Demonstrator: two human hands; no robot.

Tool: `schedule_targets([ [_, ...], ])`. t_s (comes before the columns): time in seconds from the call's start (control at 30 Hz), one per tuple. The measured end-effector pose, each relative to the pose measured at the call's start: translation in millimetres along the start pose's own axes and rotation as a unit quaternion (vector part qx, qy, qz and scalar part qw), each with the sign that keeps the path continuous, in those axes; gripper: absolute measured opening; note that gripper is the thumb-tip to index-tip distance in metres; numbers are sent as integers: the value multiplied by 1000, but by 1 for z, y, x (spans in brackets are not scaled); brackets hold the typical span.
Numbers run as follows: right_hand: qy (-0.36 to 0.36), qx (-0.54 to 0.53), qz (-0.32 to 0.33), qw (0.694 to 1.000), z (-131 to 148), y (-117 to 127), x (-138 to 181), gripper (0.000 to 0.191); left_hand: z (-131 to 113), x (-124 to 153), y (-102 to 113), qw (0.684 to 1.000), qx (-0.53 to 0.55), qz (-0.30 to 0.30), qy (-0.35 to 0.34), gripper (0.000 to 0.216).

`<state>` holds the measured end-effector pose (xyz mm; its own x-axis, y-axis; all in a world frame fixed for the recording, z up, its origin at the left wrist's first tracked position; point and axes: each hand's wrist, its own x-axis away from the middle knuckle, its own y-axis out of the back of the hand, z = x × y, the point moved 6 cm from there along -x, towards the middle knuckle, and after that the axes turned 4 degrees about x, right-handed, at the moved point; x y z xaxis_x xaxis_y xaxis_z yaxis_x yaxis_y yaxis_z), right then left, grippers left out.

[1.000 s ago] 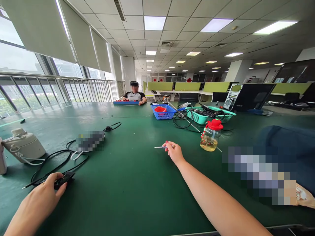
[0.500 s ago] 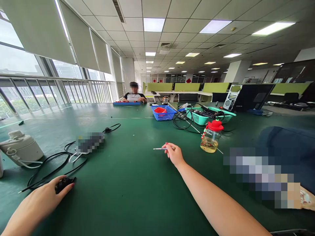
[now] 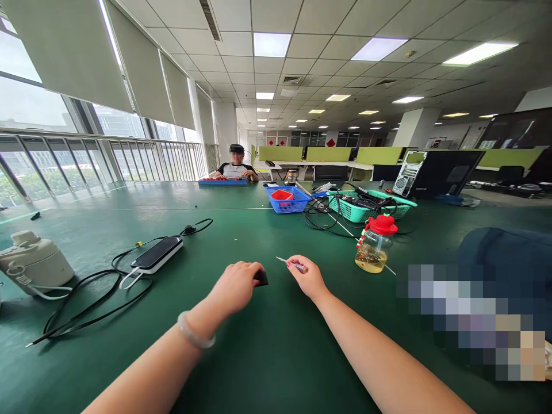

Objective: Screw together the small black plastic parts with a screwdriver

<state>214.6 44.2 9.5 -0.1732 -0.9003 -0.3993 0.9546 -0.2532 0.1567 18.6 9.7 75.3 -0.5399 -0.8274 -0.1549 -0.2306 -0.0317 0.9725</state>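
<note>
My left hand (image 3: 233,290), with a pale bangle (image 3: 194,330) on its wrist, is closed around a small black object (image 3: 261,279). Most of that object is hidden by the fingers, and its exact kind does not show. Just to the right, my right hand (image 3: 309,277) grips a slim screwdriver (image 3: 298,267) with a light handle; its thin shaft points left toward the black piece. The two are apart. Both hands are over the middle of the green table (image 3: 241,356).
At left lie a white-edged power bank (image 3: 160,255), a black cable (image 3: 86,326) and a beige bottle (image 3: 37,261). A red-lidded jar (image 3: 372,253), a blue basket (image 3: 288,204) and a green basket (image 3: 351,214) stand right of centre. Across the table sits another person (image 3: 236,167).
My left hand has carried the black object from the lower left to the table's middle, beside my right hand. The screwdriver has tilted, its tip now angled slightly upward in view.
</note>
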Motion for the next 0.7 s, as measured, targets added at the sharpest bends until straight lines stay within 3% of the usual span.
schedule_targets([
  [0.17, -94, -134, -79, 983, -26, 12, -10, 40, -14, -33, -47, 998, 23, 30, -48, 32],
  [0.33, -124, -206, -64, 968, -34, 18, -14, 41, 2, -31, -56, 993, 116, 2, -35, 39],
  [0.5, -165, -328, -102, 925, -39, 26, -13, 39, 19, -29, -66, 970, 240, -21, 17, 51],
  [0.6, -174, -337, -92, 921, -40, 25, -14, 37, 18, -34, -59, 962, 265, -56, 8, 49],
  [0.7, -184, -338, -68, 921, -40, 20, -12, 36, 0, -29, -18, 927, 344, -151, 14, 29],
])
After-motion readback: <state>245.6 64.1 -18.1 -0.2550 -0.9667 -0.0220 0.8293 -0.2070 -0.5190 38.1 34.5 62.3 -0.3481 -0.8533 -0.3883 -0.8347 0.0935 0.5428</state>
